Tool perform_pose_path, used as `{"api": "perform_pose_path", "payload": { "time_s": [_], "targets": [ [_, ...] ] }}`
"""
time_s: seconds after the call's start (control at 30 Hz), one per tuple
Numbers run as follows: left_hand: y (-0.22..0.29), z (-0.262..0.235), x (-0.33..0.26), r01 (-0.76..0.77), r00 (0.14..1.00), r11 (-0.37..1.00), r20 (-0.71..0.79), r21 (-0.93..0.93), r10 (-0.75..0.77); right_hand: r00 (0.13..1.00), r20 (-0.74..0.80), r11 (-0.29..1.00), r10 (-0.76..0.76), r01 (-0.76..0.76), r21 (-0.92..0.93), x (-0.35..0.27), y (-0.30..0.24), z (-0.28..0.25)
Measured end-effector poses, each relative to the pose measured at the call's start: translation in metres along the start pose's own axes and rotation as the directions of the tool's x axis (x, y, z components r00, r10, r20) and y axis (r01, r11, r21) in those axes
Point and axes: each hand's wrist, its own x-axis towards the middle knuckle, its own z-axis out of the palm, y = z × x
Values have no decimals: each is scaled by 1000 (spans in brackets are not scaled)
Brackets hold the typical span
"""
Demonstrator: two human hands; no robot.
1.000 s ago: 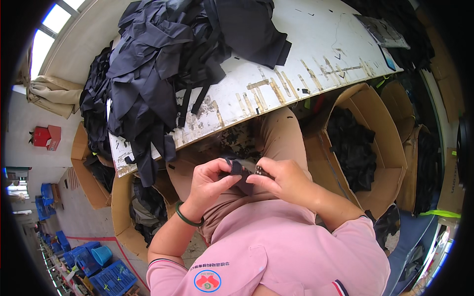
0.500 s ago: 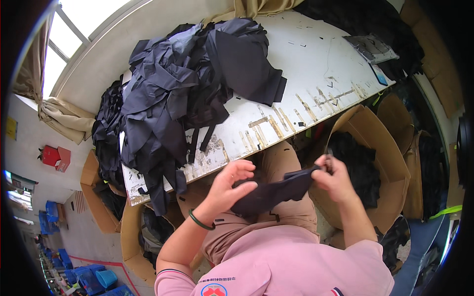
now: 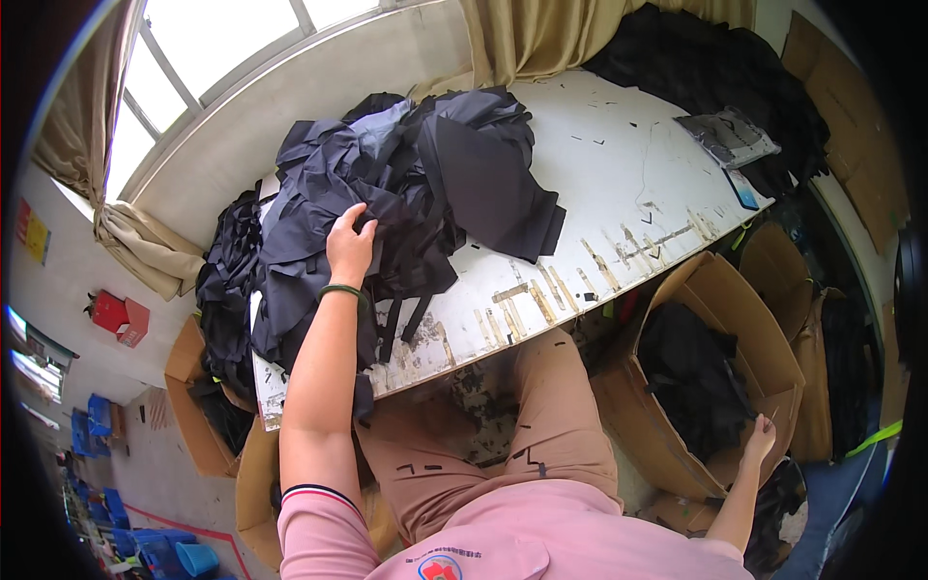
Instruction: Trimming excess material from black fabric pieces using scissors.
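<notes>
White and scuffed, the broad flat-topped table (image 3: 594, 164) bears a large heap of dark, flat-cut fabric pieces (image 3: 324, 184). Beside it stands 1 open brown cardboard box (image 3: 623, 396); 1 limp black fabric piece (image 3: 686, 382) hangs in its mouth, an edge clamped between the right hand's (image 3: 762, 437) thumb and fingers. The left hand (image 3: 350, 249), thumb and fingers apart, is at the heap; contact I cannot tell. 1 round dark-green bangle (image 3: 341, 288) circles that wrist.

Black fabric (image 3: 483, 184); pink shirt (image 3: 541, 522)
</notes>
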Motion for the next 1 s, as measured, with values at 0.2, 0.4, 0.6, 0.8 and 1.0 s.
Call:
{"api": "perform_pose_path", "payload": {
  "time_s": [0.2, 0.4, 0.6, 0.8, 1.0],
  "targets": [
    [42, -36, -12, -111, 993, 994, -37, -7, 110, 880, 392, 962, -269, 228, 150, -79, -148, 78],
    [128, -101, -42, -554, 815, 825, -130, 111, 565, 470, 739, 838, -483, 4, 545, -205, -271, 156],
    [123, -92, -94, -83, 978, 882, 134, -464, 163, 193, 681, 600, -707, -345, 721, -335, -358, 187],
    [142, -91, -176, 296, 906, 565, 413, -770, 89, 248, 566, 474, -786, -345, 810, -357, -358, 207],
    [152, -104, -204, 476, 844, 202, 509, -856, 168, 313, 292, 370, -903, 228, 901, -333, -364, 195]
  ]
}}
